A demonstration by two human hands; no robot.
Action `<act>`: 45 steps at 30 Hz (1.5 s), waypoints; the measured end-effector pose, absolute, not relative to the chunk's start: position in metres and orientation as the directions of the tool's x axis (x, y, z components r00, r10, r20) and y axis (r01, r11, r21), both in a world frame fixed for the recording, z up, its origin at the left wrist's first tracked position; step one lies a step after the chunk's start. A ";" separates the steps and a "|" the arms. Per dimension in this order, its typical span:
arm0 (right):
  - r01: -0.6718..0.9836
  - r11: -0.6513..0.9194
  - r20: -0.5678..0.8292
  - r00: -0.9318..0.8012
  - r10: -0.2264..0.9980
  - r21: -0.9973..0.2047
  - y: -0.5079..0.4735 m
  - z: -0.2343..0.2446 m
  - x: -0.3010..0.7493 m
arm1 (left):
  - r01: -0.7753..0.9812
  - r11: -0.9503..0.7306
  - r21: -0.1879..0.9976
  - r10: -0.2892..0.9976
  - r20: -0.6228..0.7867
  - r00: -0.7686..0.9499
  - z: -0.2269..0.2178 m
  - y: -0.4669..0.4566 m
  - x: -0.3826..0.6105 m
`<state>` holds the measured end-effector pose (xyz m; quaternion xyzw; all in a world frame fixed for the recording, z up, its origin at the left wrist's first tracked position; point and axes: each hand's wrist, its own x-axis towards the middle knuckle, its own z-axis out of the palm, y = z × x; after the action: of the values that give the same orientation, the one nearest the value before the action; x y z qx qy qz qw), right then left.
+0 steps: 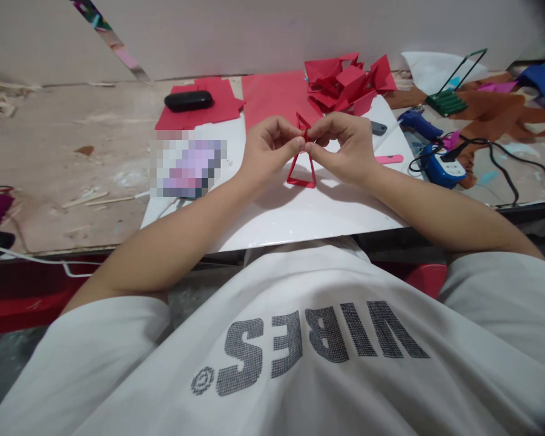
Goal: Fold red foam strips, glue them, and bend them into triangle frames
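Observation:
Above a white board [263,221], my left hand [272,145] and my right hand [345,145] meet with their fingertips almost touching. Both pinch the narrow middle of a folded red paper strip [302,181]. Below the fingers the strip spreads into an open triangular loop, and a smaller pointed loop rises above them. The exact spot under the fingertips is hidden. Just behind the hands lies a flat red sheet [272,91].
Left on the board is a blurred-out phone [193,169]; behind it, a black case [188,100] rests on red paper. Crumpled red pieces [345,85] lie at the back. To the right are a grey cutter [378,128], a pink stick [389,159], a blue glue gun [420,124] and a blue power box [442,166] with cords.

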<state>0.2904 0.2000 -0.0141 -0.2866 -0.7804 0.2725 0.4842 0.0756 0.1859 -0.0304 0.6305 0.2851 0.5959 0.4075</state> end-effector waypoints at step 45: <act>0.007 0.560 0.520 -0.364 0.773 -0.829 0.206 -0.005 0.284 | -0.188 -0.425 0.886 0.871 0.456 0.182 -0.026 0.176 0.079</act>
<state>0.2837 0.2056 -0.0049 -0.2670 -0.7301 0.3857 0.4969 0.0786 0.1763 -0.0258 0.6166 0.2770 0.5764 0.4592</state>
